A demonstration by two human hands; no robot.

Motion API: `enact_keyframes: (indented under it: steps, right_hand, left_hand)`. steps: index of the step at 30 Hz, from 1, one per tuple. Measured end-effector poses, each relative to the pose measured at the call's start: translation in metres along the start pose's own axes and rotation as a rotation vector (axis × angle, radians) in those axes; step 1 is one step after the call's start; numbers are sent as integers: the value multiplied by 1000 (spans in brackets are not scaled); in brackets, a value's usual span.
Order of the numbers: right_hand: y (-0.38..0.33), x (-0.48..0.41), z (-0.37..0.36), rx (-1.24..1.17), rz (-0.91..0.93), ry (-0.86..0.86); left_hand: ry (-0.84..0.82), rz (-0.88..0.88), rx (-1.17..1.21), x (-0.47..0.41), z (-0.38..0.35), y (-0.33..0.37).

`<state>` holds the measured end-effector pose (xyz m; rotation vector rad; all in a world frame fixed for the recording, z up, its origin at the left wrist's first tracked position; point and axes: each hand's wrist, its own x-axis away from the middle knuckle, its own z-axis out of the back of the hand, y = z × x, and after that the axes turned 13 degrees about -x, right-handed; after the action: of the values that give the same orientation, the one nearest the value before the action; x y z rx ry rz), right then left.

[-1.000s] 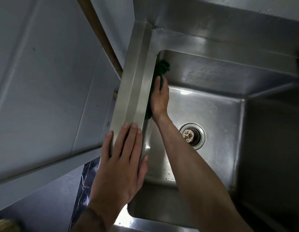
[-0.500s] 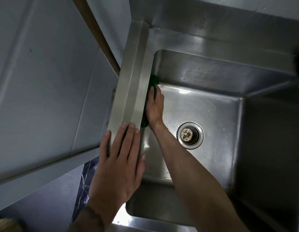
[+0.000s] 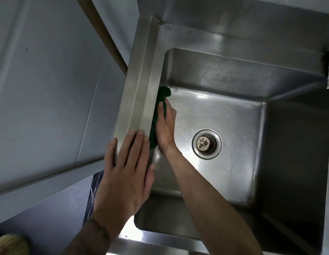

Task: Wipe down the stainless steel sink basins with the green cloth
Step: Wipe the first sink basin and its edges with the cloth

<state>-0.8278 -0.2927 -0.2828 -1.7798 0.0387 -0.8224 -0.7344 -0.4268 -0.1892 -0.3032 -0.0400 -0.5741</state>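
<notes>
The green cloth [image 3: 161,107] is pressed flat against the left inner wall of the sink basin [image 3: 224,126], between that wall and the palm of the right hand [image 3: 165,126]. The cloth is bunched lengthwise along the wall; one rounded end protrudes beyond the fingertips near the far left corner of the basin, and the other end shows below the heel of the hand. The right hand is held extended, fingers together, pinning the cloth to the steel rather than closed around it. The right forearm [image 3: 206,190] is angled down into the basin from the near edge.

The left hand [image 3: 126,173] is laid palm-down and released on the raised left rim of the sink [image 3: 139,85], fingers straight and close together, the thumb hanging over the inner edge toward the basin. Nothing is grasped by it.

The drain [image 3: 207,143] is seen in the basin floor, to the right of the right wrist and apart from the cloth; brownish residue is noted on its strainer. Bright glare is recorded on the basin floor around the wrist and at the near left corner. Faint spotting is observed on the far wall of the basin.

A grey panelled surface [image 3: 49,89] lies left of the rim. A wooden strip [image 3: 103,34] runs diagonally down to the rim. A pale rounded object [image 3: 10,244] at the lower left corner cannot be identified.
</notes>
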Motion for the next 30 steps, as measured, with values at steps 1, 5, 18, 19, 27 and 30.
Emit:
enact_keyframes:
  steps: [1, 5, 18, 19, 27, 30]
  right_hand:
    - [-6, 9, 1, -5, 15, -7]
    - [-8, 56, 15, -43, 138, -82]
    - [15, 70, 14, -42, 74, -40]
    - [17, 81, 18, -81, 107, -67]
    - [53, 51, 12, 54, -85, 46]
    - [43, 79, 16, -31, -16, -6]
  left_hand:
    - [3, -2, -4, 0, 0, 0]
    - [14, 4, 1, 0, 2, 0]
    - [36, 19, 0, 1, 2, 1]
    - [33, 19, 1, 1, 2, 1]
    - [52, 24, -9, 1, 2, 1]
    - [52, 22, 1, 1, 2, 2]
